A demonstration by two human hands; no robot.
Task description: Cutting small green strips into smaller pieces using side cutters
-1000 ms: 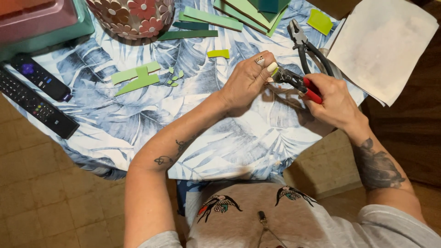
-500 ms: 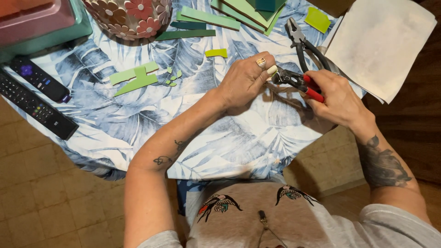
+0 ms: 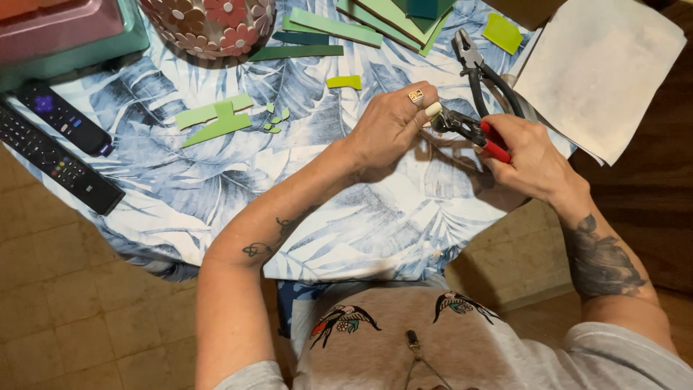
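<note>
Red-handled nippers [image 3: 473,131] between both hands, right-gripped.

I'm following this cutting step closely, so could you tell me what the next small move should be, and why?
Probably squeeze the red-handled nippers: the right hand already has their grip closed around the handles, and the left hand presents a small pale piece at their tip.

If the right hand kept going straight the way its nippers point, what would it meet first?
The right hand aims its red-handled nippers left, so the left hand's fingertips come first; the nipper tips already sit right at them, though contact is unclear.
</note>
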